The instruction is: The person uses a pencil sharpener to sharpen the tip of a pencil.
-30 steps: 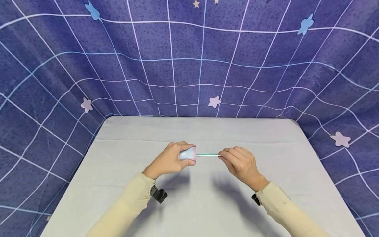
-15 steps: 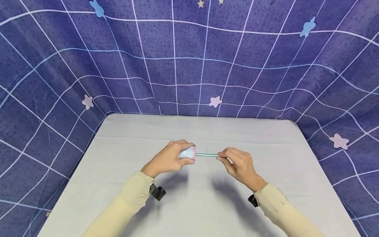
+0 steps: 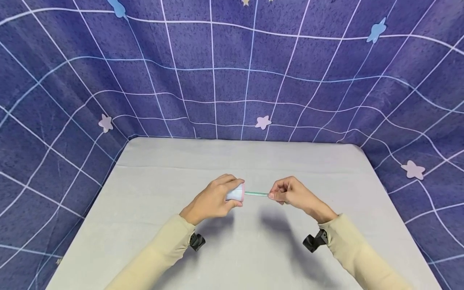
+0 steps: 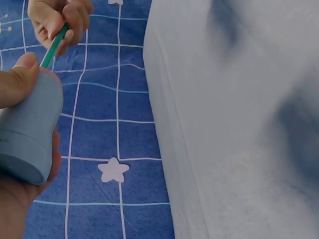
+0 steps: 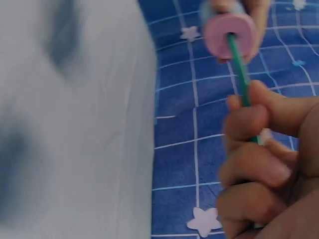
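Note:
A light-blue pencil sharpener with a pink end lies sideways in my left hand, thumb and fingers curled round its body. The left wrist view shows its rounded blue base tilted toward the camera. From the hole in the pink face comes a green pencil, its tip hidden inside. My right hand pinches the pencil between thumb and fingers, a short way from the sharpener. Both hands are raised over the table, their shadows falling below.
A table covered in a pale cloth spreads under the hands. Behind and at both sides hangs a blue-purple curtain with grid lines and star shapes. Each wrist carries a small black camera.
My right hand has rolled at the wrist, so the thumb side now faces up while it still pinches the pencil. My left hand and the sharpener have shifted slightly right.

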A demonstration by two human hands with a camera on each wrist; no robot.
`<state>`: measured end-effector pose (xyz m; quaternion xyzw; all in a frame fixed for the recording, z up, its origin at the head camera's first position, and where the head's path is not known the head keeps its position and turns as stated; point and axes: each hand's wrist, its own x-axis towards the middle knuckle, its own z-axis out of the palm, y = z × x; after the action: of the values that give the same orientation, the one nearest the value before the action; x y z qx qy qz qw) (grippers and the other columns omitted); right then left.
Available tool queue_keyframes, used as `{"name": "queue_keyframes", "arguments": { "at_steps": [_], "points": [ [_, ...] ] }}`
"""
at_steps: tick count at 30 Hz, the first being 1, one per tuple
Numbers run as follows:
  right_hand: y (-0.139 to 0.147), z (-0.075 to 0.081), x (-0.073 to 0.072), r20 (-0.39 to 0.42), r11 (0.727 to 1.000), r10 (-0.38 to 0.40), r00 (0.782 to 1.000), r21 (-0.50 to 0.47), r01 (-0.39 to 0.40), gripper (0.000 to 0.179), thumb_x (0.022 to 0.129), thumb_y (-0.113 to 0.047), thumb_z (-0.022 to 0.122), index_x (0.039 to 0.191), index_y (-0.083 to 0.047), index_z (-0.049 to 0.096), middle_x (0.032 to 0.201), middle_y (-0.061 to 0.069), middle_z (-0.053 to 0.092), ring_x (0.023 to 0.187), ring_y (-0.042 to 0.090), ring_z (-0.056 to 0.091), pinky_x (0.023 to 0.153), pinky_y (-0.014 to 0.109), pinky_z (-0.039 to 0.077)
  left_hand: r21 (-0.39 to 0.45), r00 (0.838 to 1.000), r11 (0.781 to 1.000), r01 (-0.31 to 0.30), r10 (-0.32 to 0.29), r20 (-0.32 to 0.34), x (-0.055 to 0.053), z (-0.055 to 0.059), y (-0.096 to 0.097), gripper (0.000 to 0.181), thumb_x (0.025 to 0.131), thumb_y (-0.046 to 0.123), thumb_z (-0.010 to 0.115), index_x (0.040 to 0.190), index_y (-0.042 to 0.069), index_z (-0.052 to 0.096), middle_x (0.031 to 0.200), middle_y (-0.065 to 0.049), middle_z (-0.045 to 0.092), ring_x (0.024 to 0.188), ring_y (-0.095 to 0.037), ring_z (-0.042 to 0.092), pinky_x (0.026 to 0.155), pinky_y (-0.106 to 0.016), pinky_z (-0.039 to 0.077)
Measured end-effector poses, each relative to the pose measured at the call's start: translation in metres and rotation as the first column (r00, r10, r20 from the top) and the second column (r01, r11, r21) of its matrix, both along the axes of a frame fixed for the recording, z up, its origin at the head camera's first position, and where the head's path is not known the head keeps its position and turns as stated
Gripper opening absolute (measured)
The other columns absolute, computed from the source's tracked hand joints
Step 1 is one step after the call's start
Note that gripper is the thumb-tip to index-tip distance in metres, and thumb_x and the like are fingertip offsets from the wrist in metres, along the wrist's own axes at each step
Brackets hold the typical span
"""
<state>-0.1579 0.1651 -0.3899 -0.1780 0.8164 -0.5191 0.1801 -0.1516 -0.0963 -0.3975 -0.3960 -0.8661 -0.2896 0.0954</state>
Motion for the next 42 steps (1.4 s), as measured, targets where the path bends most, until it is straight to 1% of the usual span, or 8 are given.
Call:
{"name": "queue_keyframes", "arguments": {
  "at_steps": [8, 11, 17, 22, 28, 33, 38, 42],
  "points": [
    [0.002, -0.008, 0.006, -0.45, 0.991, -0.025, 0.893, 0.106, 0.081, 0.015, 0.078, -0.006, 0.075, 0.085, -0.01, 0.062, 0.068, -0.004, 0.06, 0.055, 0.003, 0.045, 0.051, 0.019, 0.038, -0.007, 0.999, 0.999, -0.032, 0.032, 0.014, -0.004, 0.006, 0.002, 0.051, 0.077, 0.022, 0.078, 0.118, -0.004, 0.062, 0.105, -0.009, 0.065, 0.091, -0.017, 0.059, 0.077, -0.029, 0.052],
    [0.002, -0.016, 0.008, -0.756, 0.988, -0.003, 0.654, 0.098, 0.118, 0.017, 0.077, -0.007, 0.076, 0.088, -0.012, 0.063, 0.075, -0.004, 0.065, 0.06, 0.004, 0.051, 0.053, 0.019, 0.043, -0.005, 0.997, 0.999, -0.044, 0.044, 0.07, -0.007, 0.01, 0.001, 0.049, 0.079, 0.021, 0.077, 0.119, -0.002, 0.062, 0.103, -0.006, 0.065, 0.087, -0.015, 0.058, 0.074, -0.027, 0.051],
    [-0.005, -0.024, -0.003, -0.997, 0.984, 0.005, -0.075, -0.009, 0.178, 0.016, 0.092, -0.015, 0.062, 0.083, -0.006, 0.071, 0.074, -0.001, 0.067, 0.056, 0.012, 0.056, 0.048, 0.023, 0.04, 0.063, 0.959, 0.997, -0.044, 0.024, 0.281, -0.01, 0.017, -0.006, 0.038, 0.081, 0.018, 0.074, 0.115, 0.004, 0.065, 0.093, -0.001, 0.065, 0.075, -0.01, 0.054, 0.065, -0.022, 0.047],
    [-0.015, -0.024, -0.008, -0.968, 0.983, -0.045, -0.247, -0.087, 0.161, 0.022, 0.093, -0.016, 0.061, 0.076, -0.006, 0.072, 0.065, -0.001, 0.061, 0.048, 0.011, 0.045, 0.042, 0.02, 0.032, 0.09, 0.928, 0.995, -0.043, 0.007, 0.372, -0.01, 0.02, -0.011, 0.028, 0.081, 0.017, 0.074, 0.108, 0.011, 0.068, 0.087, 0.003, 0.063, 0.072, -0.01, 0.053, 0.063, -0.024, 0.047],
    [-0.022, -0.027, -0.001, -0.998, 0.983, -0.05, -0.045, -0.058, 0.172, 0.028, 0.097, -0.024, 0.055, 0.077, -0.01, 0.068, 0.06, -0.006, 0.056, 0.042, 0.005, 0.037, 0.037, 0.016, 0.027, 0.068, 0.955, 0.996, -0.057, 0.035, 0.295, -0.002, 0.018, -0.012, 0.04, 0.078, 0.014, 0.077, 0.115, 0.004, 0.065, 0.094, -0.001, 0.065, 0.076, -0.01, 0.054, 0.066, -0.022, 0.047],
    [-0.02, -0.02, 0.008, -0.891, 0.985, -0.055, 0.45, 0.025, 0.171, 0.01, 0.084, -0.023, 0.071, 0.076, -0.017, 0.068, 0.06, -0.011, 0.06, 0.043, -0.002, 0.039, 0.039, 0.015, 0.031, 0.09, 0.991, 0.992, -0.085, 0.075, 0.109, 0.004, 0.003, -0.009, 0.05, 0.073, 0.014, 0.081, 0.117, -0.001, 0.063, 0.1, -0.005, 0.064, 0.086, -0.014, 0.056, 0.07, -0.026, 0.048],
    [-0.014, -0.003, 0.004, -0.305, 0.993, -0.006, 0.952, 0.108, 0.04, 0.01, 0.079, -0.012, 0.074, 0.071, -0.011, 0.068, 0.055, -0.012, 0.05, 0.047, 0.0, 0.035, 0.047, 0.02, 0.028, 0.102, 0.992, 0.993, -0.061, 0.072, -0.107, 0.011, -0.023, -0.002, 0.052, 0.071, 0.017, 0.082, 0.115, -0.004, 0.063, 0.099, -0.007, 0.064, 0.089, -0.016, 0.056, 0.073, -0.026, 0.05],
    [-0.011, -0.002, -0.007, 0.165, 0.997, 0.063, 0.984, 0.024, -0.068, 0.016, 0.082, -0.006, 0.066, 0.073, 0.006, 0.062, 0.053, -0.008, 0.041, 0.048, 0.005, 0.03, 0.046, 0.02, 0.022, 0.094, 0.962, 0.995, -0.027, 0.051, -0.269, 0.015, -0.037, 0.0, 0.053, 0.071, 0.018, 0.081, 0.114, -0.006, 0.061, 0.101, -0.009, 0.062, 0.088, -0.018, 0.055, 0.075, -0.026, 0.05]
  ]
}}
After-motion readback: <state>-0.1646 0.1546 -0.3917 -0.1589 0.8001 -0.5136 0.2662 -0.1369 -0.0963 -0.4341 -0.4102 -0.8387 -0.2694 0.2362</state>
